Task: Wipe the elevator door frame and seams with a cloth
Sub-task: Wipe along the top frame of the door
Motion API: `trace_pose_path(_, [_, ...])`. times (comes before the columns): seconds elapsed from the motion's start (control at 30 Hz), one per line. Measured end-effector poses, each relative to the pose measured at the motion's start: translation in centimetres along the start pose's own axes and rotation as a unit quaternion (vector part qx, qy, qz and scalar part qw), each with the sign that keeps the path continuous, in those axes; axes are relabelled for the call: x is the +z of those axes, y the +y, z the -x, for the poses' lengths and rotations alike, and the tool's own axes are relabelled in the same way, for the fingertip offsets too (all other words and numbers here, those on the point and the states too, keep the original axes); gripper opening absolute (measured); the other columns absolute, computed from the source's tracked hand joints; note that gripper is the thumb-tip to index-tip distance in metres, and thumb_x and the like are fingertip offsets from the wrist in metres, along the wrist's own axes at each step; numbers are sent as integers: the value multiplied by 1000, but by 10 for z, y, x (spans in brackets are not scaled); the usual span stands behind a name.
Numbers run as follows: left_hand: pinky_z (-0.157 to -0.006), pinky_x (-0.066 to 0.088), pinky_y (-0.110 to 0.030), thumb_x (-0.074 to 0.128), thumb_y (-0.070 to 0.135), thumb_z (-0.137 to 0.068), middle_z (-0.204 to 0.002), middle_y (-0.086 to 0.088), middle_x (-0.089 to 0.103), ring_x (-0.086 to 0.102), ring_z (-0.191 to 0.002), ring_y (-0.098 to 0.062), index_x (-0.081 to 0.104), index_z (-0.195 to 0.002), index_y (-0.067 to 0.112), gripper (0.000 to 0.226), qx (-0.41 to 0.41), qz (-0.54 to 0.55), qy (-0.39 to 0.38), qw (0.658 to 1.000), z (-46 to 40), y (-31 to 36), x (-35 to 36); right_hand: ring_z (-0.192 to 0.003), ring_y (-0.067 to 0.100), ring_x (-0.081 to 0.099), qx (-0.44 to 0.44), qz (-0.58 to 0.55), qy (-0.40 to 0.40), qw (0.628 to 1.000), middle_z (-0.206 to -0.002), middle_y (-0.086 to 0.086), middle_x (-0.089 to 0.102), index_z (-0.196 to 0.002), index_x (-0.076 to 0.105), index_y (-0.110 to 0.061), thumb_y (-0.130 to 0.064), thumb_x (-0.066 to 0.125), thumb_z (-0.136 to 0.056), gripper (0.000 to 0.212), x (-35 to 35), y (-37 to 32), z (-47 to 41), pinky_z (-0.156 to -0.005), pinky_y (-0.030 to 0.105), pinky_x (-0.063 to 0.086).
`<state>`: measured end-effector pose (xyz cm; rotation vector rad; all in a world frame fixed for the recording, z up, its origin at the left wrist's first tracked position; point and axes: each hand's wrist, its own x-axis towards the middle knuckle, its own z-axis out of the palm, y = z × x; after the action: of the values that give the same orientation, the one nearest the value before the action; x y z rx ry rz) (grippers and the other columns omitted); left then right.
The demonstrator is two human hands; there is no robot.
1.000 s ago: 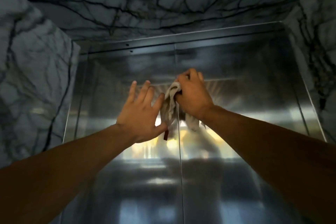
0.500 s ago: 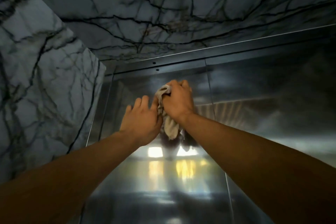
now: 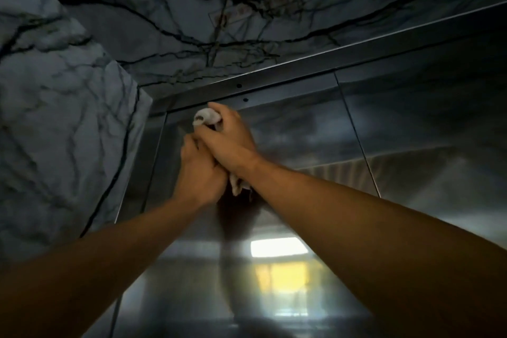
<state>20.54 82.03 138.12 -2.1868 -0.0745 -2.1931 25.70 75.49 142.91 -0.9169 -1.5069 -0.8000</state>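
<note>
My right hand (image 3: 230, 140) gripped the cloth (image 3: 207, 116) below the top frame (image 3: 274, 74); left hand (image 3: 199, 175) curled beneath, its hold unclear; firm pressure along the seam suited best

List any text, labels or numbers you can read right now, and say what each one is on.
None is readable.
Marble above the door: a faint reddish smudge that may be lettering, too blurred to read.
Steel door, cloth, both hands: no markings show.

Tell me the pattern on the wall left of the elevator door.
Grey-white marble wall with dark branching veins, clearest in the head view.
</note>
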Motion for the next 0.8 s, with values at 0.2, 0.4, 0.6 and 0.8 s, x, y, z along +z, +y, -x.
trace_pose_path(0.2, [-107,35,-26,46,16,-84,-138,-18,41,42,-126,-22,42,-144,6,61,56,43,31,997,-23,-11,13,-107,15,55,-55,-92,65,992,-123,5,46,-120,52,-21,-27,77,-76,51,5,27,-24,-94,28,49])
trace_pose_path(0.4, [-106,43,-36,62,19,-82,-138,-9,54,52,-127,-23,40,-150,18,71,67,-83,-68,992,-42,-53,-19,-94,6,46,-83,0,54,995,-118,-2,35,-122,53,-21,-20,71,-85,40,15,45,-57,-83,7,37])
trace_pose_path(0.6, [-119,25,-45,37,39,-70,-150,-15,42,35,-140,-31,51,-140,6,79,55,-446,-95,888,-64,-76,-56,-98,18,48,-135,98,127,978,-123,6,28,-121,49,-14,-17,77,-75,53,40,34,-80,-95,29,47])
trace_pose_path(0.8, [-121,-9,-56,28,50,-83,-167,-15,5,-4,-154,-30,20,-157,10,85,47,-651,-136,746,-71,-105,-74,-101,28,53,-146,170,106,969,-125,12,33,-120,55,-10,-25,75,-79,48,67,10,-93,-96,35,47])
